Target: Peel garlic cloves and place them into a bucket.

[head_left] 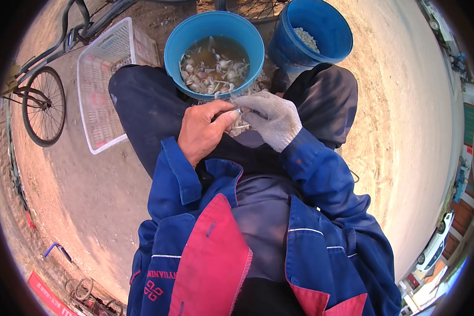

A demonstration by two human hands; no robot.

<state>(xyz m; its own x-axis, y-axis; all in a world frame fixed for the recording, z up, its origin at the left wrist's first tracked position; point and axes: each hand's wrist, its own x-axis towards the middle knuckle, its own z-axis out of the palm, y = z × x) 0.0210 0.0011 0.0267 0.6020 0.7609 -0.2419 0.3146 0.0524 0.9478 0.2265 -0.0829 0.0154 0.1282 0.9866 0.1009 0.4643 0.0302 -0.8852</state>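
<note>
My bare left hand point(201, 130) and my right hand point(273, 118), in a pale knitted glove, meet above my lap. Thumb and fingers of both are pinched together at one spot. A small shiny bit shows between the fingertips; it is too covered to name. Just beyond my hands stands a light blue tub point(214, 20) of brownish water, with garlic cloves point(210, 73) and loose skins floating in it. To its right, a darker blue bucket point(329, 31) has pale peeled cloves point(306, 39) at the bottom.
Left of my knee a white plastic crate point(101, 97) lies on the dirt ground. A bicycle wheel point(43, 106) and frame are farther left and behind the tub. Scattered garlic skins point(239, 126) lie below my hands. Parked vehicles point(436, 239) line the far right.
</note>
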